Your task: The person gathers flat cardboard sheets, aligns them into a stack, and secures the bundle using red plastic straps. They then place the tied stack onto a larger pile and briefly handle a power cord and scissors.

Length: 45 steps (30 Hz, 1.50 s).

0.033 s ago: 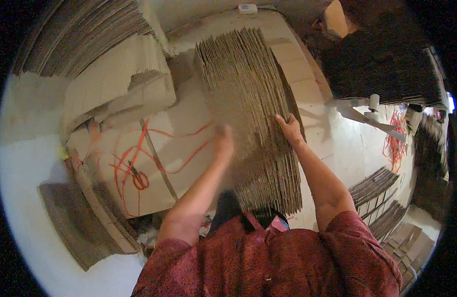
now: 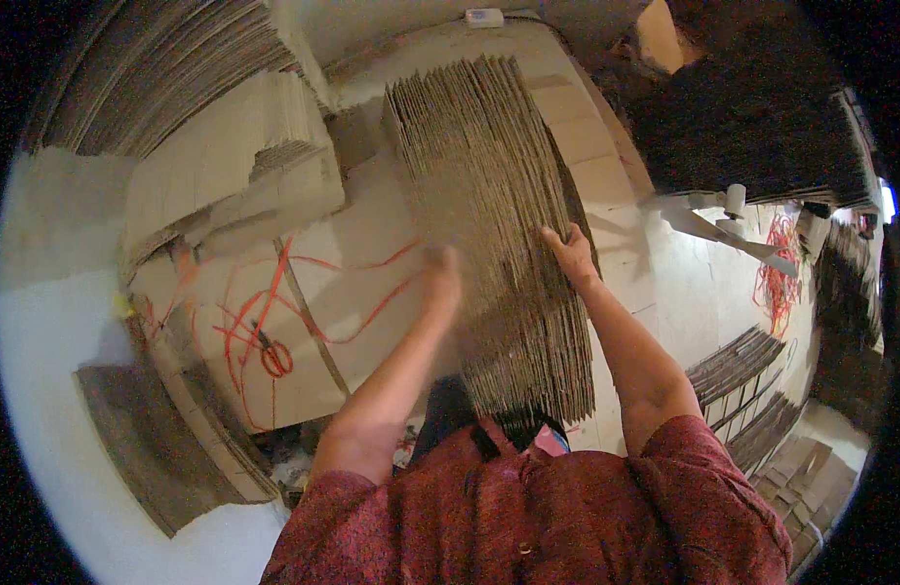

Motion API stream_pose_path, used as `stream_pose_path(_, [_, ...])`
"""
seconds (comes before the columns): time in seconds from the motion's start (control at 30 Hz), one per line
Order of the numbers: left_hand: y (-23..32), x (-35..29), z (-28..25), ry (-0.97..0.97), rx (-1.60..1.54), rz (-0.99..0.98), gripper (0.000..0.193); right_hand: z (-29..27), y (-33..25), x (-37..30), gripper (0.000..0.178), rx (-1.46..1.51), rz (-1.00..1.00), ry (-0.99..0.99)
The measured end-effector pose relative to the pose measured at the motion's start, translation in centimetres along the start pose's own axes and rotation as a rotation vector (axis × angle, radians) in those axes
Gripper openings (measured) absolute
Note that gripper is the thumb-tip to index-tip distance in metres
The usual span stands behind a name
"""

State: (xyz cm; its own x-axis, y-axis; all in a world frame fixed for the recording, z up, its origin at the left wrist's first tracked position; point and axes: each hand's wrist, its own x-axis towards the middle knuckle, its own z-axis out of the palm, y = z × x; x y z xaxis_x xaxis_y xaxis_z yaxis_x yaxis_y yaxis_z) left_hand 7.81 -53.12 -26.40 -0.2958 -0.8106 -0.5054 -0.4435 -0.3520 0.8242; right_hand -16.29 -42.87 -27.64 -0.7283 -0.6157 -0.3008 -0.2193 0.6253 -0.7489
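A long stack of brown corrugated cardboard sheets, standing on edge side by side, runs from near my body toward the far end of the work surface. My right hand grips its right side, thumb on the upper edges and the other fingers mostly hidden. At the left side of the stack is my left hand, smeared by motion, so its fingers do not show clearly. Red strapping lies in loose loops to the left, its ends reaching toward the stack. Red-handled scissors rest among those loops.
Pale cardboard sheets are piled at the far left, with more stacked cardboard lower left. A fan stands at the right, near a tangle of red strapping. Dark stacks fill the far right.
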Motion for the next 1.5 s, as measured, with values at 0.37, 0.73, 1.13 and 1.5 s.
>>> stream_pose_path(0.37, [-0.8,-0.1,-3.6,0.390,0.416,0.240,0.071,-0.4,-7.4,-3.9,0.105,-0.335,0.099,-0.112])
stream_pose_path(0.73, [9.5,2.8,-1.2,0.127,1.019,0.579,0.061,2.5,-12.6,-7.6,0.121,-0.749,-0.146,-0.044])
stream_pose_path(1.13, [7.8,3.4,-3.8,0.110,1.159,0.546,0.062,1.0,-12.0,-6.6,0.115,-0.777,-0.132,-0.091])
stream_pose_path(1.5, [7.9,3.9,-5.4,0.058,1.071,0.789,0.036,0.0,-10.9,-6.4,0.108,-0.757,-0.154,-0.092])
